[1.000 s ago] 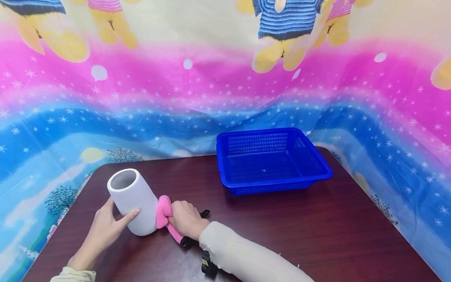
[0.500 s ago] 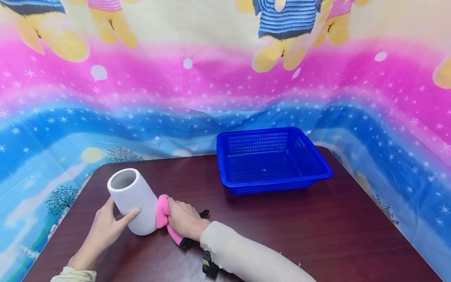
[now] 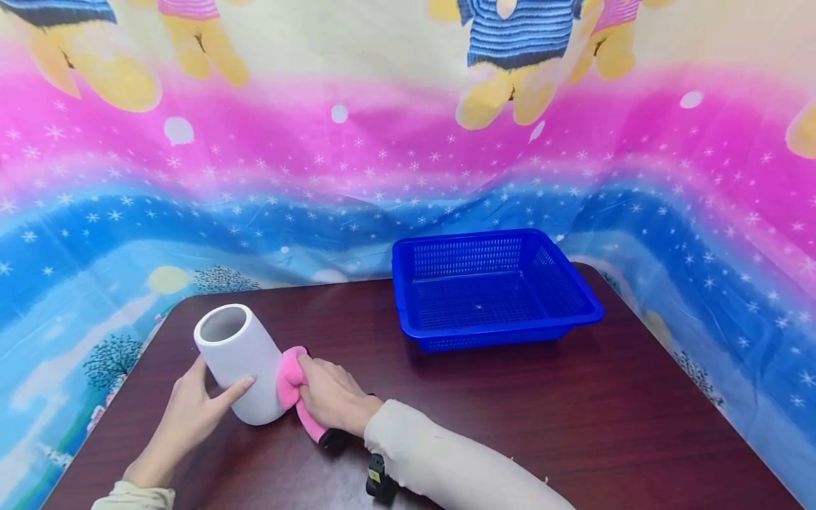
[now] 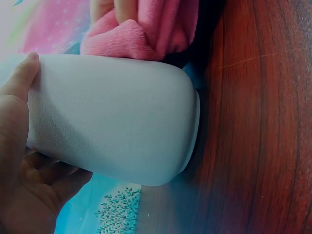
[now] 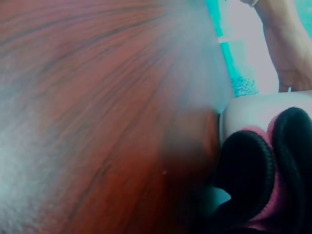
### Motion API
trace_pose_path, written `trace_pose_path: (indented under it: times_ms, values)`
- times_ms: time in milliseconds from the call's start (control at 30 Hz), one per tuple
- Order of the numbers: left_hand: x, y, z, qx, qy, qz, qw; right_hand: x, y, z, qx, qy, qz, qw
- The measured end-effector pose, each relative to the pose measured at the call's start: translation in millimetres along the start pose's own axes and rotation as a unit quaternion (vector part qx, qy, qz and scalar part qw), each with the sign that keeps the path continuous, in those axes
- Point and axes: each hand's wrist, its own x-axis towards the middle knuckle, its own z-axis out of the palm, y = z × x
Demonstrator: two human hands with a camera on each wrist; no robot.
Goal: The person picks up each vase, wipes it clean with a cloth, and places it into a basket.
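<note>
A white vase (image 3: 258, 365) with a wide round mouth leans on the table, tilted to the left. My left hand (image 3: 191, 407) holds it from the left, thumb on the near side and fingers round the far side. At the vase's right side my right hand (image 3: 334, 393) grips a bunched pink cloth (image 3: 292, 379) with black edging. In the left wrist view the fuzzy cloth (image 4: 161, 29) lies against the side of the vase (image 4: 117, 117). Black folds of the cloth (image 5: 246, 170) cover part of the vase in the right wrist view, where my right fingers are hidden.
A blue perforated plastic basket (image 3: 497, 329) stands at the back right of the dark red wooden table (image 3: 574, 418). A small black device (image 3: 377, 478) sits under the right wrist. Behind the table hangs a colourful printed curtain (image 3: 306, 156).
My right hand and the cloth have shifted slightly up and left against the vase. The cloth's black end behind that hand shows less. Left hand and vase stay put.
</note>
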Motion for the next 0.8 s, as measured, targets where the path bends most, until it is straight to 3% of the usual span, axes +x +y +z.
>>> trace_pose_path:
  times_ms: [800]
  values:
    - [0.0, -1.7, -1.0, -0.007, -0.010, 0.004, 0.9999, 6.5, -28.3, -36.1, 0.056, 0.042, -0.015, 0.997]
